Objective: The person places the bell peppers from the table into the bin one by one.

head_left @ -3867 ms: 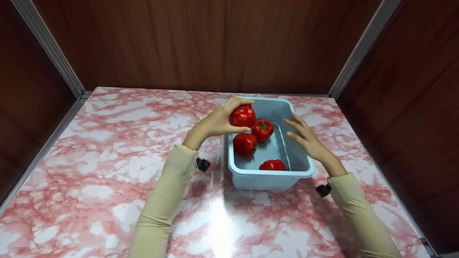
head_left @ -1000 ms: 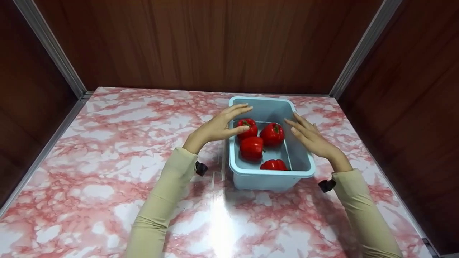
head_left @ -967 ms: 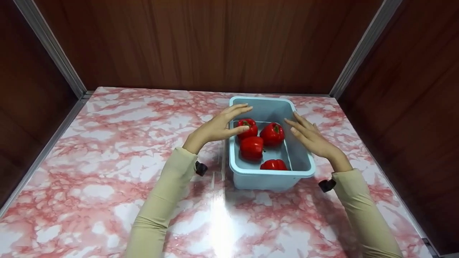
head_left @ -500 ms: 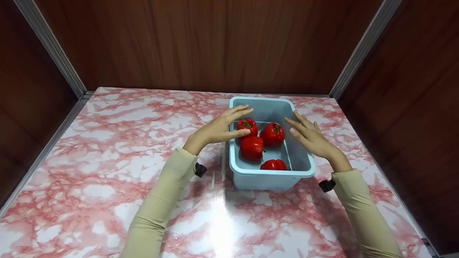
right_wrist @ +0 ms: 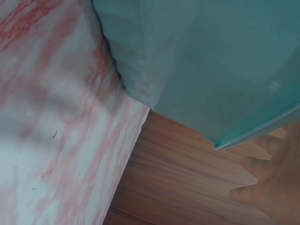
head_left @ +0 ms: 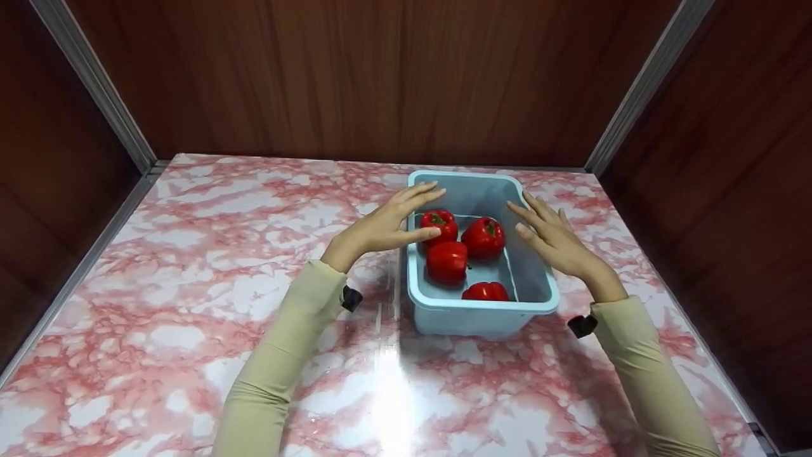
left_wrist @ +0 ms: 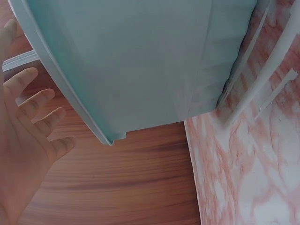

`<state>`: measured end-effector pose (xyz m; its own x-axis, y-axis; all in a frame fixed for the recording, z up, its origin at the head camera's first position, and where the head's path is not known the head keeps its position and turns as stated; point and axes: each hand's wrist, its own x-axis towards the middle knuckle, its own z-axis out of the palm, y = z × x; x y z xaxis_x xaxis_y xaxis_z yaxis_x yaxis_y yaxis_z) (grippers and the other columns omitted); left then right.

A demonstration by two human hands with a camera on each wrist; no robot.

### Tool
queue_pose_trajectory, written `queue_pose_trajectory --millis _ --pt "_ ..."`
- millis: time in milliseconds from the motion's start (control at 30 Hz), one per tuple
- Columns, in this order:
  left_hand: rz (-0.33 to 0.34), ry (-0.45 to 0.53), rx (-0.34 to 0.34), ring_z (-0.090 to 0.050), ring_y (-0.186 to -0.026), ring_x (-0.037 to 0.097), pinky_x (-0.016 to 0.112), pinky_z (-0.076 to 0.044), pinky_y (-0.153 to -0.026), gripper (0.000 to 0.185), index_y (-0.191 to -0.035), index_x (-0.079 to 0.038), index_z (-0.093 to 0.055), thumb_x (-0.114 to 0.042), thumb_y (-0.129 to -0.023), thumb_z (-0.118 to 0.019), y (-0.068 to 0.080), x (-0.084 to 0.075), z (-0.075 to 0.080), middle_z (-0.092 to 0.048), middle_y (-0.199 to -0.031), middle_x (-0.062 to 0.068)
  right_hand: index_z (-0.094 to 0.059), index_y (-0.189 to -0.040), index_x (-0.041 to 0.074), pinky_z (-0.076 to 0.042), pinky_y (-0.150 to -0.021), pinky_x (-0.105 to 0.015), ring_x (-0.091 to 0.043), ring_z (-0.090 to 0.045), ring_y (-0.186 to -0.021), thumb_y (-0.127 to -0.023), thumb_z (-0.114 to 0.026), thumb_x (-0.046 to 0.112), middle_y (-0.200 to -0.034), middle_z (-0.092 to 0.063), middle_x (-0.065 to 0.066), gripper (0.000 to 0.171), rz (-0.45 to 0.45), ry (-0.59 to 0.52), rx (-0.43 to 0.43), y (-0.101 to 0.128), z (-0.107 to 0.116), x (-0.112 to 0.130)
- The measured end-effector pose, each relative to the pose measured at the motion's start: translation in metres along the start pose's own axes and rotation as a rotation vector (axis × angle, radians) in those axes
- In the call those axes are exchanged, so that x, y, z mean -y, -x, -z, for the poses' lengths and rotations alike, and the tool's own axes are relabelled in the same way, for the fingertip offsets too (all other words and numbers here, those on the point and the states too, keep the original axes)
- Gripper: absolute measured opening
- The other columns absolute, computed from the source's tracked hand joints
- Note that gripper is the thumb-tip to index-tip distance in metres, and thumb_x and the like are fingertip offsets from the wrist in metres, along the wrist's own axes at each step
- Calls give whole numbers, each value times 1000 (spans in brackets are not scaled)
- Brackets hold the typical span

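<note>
A light blue plastic bin (head_left: 482,322) stands on the table, holding several red bell peppers. Three of them, a back left pepper (head_left: 439,223), a back right pepper (head_left: 484,238) and a front left pepper (head_left: 446,263), sit close together. Another pepper (head_left: 485,292) lies at the near end, partly hidden by the front rim. Over the left rim, my left hand (head_left: 387,223) hovers with spread fingers and nothing in it. My right hand (head_left: 552,238) is at the right rim, fingers extended, also holding nothing. Both wrist views show the bin's outer side wall (left_wrist: 140,61).
The table (head_left: 171,285) has a red and white marbled top. Pale strips of tape (left_wrist: 276,56) run along it beside the bin's left side. Dark wood panels (head_left: 342,76) with metal corner posts enclose the back and sides.
Earlier my left hand held a bell pepper above the bin's left side; it has let go, and the pepper lies inside. Other peppers shifted right. Lately the hands have barely moved.
</note>
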<state>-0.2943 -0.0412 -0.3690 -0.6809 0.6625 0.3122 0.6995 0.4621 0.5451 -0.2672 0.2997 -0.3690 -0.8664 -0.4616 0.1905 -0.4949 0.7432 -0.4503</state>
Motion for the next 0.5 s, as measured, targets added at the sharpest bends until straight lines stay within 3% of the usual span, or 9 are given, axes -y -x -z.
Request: queue_pose_trajectory --millis 233,500 --pt "24 -4 12 -13 -141 17 55 -25 -107 71 -144 -39 -25 -63 -83 -51 2 2 2 -15 -154 -10 -30 -146 24 11 -105 -64 -38 -1 -141 -98 -39 42 -156 -7 -10 52 16 18 -8 -1 2 4" --pt "-13 -36 2 -10 -142 16 56 -20 -109 68 -145 -39 -24 -63 -85 -47 3 3 6 -15 -155 -7 -28 -145 31 11 -105 -64 -36 1 -142 -96 -41 44 -156 -6 -7 52 7 41 -10 0 5 8"
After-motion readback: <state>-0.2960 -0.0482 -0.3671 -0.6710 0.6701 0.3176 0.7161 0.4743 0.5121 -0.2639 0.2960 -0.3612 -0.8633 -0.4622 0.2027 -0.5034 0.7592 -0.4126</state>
